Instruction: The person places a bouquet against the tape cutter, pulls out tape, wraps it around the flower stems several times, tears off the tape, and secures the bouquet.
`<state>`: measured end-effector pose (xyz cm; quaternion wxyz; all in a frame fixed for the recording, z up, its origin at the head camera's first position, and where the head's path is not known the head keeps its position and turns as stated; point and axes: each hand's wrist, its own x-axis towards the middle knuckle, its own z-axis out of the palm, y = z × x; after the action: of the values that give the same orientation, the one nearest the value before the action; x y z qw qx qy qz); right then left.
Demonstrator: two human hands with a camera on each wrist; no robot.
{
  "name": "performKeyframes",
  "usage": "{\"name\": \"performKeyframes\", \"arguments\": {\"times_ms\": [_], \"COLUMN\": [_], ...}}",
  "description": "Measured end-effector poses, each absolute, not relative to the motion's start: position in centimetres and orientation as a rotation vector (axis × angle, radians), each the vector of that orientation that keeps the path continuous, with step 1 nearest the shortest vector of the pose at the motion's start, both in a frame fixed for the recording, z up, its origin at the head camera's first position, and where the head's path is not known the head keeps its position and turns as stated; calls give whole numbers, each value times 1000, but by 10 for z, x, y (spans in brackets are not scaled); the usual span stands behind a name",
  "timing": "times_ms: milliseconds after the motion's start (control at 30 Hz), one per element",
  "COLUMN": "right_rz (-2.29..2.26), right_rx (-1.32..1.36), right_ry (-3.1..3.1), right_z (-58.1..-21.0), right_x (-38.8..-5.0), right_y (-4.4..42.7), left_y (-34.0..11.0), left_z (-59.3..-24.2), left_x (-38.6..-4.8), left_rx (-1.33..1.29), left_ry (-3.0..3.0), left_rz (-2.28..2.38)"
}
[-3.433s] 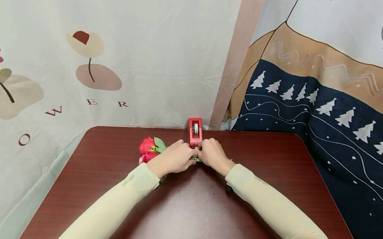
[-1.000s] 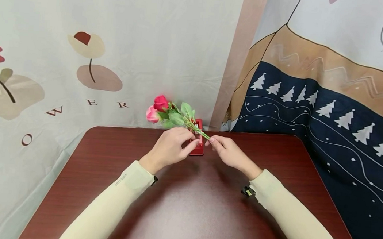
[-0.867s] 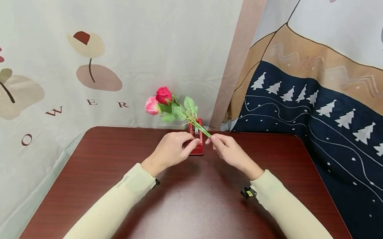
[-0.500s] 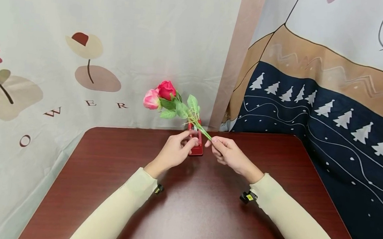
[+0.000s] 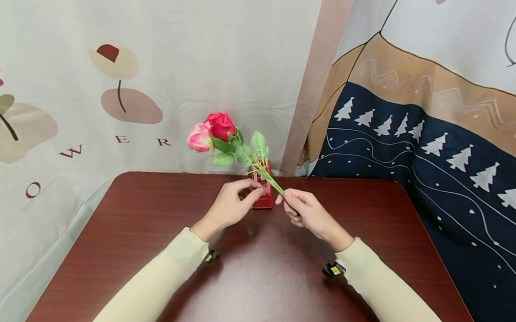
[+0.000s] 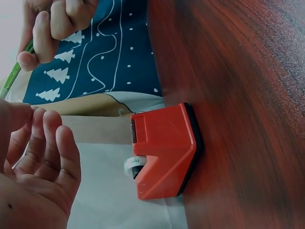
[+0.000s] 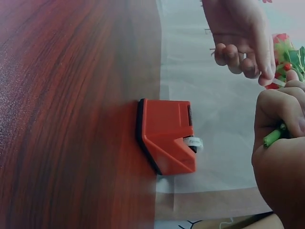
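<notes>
My right hand [image 5: 308,213] grips the green stems [image 5: 276,184] of artificial roses, a red rose [image 5: 222,126] and a pink rose [image 5: 200,138]. They slant up to the left above the tabletop, and the cut stem ends [image 7: 273,138] poke out of the fist in the right wrist view. Just left of the stems, my left hand [image 5: 228,206] has thumb and forefinger together, pinching a short whitish strip of clear tape [image 7: 279,82]. Behind both hands stands a red tape dispenser [image 5: 263,200]; its tape roll [image 6: 135,164] shows in the left wrist view.
The dark red-brown wooden table [image 5: 250,288] spreads out in front of and around the hands. A pale curtain [image 5: 192,68] hangs behind the table's far edge, and a navy tree-print curtain [image 5: 418,156] hangs on the right.
Earlier the roses lay low on the table with both hands by the dispenser. Now the right hand holds them raised by the stems. Over the last second, the flower heads rose and shifted slightly.
</notes>
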<state>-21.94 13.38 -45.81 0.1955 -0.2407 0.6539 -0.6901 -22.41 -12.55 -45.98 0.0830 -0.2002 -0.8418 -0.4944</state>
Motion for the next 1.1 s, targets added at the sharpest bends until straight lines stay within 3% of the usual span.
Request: {"name": "performKeyframes", "arguments": {"times_ms": [467, 1100], "right_rz": [-1957, -1907], "right_rx": [-809, -720], "right_ry": [1991, 2080], "right_z": [-466, -469], "right_x": [-218, -219], "right_y": [127, 119], "left_y": [-131, -131], "left_z": [-450, -448], "left_x": [-222, -219], "left_rx": [-661, -679], "left_ry": [-2449, -2425], "left_rz": [-1381, -1374]}}
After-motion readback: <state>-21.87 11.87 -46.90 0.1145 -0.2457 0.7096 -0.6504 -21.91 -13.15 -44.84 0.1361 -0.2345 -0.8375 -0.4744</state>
